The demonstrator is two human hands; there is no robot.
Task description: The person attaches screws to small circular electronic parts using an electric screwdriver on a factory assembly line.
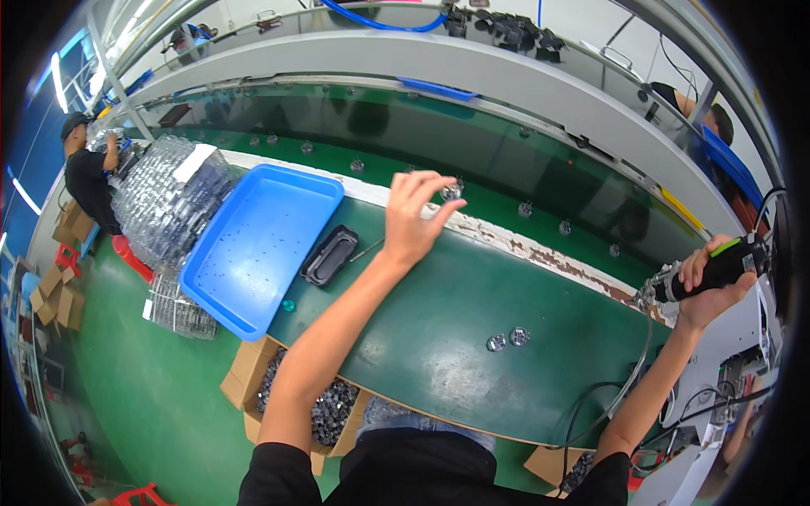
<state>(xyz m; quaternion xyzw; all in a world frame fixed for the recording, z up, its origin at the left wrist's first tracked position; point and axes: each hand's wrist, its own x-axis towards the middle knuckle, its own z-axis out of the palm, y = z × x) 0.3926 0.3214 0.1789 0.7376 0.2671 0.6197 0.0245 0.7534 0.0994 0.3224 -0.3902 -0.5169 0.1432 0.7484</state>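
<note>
My left hand point(411, 221) reaches over the far edge of the green table point(439, 295). Its thumb and index finger curl round a small shiny round part point(451, 191), one on each side. On the right, my right hand point(713, 291) grips a black handheld power tool point(724, 266) with a green accent and a metal front end pointing left. Two similar small round parts, a left one point(496, 342) and a right one point(519, 336), lie on the table between my arms. Beyond the table, more such parts point(525, 208) stand spaced out along a green conveyor belt point(489, 201).
A blue tray point(261, 244) with small dark specks lies left, beside a black oblong case point(330, 255). Stacked clear trays point(164, 194) stand further left, near another person point(89, 173). An open carton point(245, 379) of dark parts sits below the table. Cables point(582, 405) hang at right.
</note>
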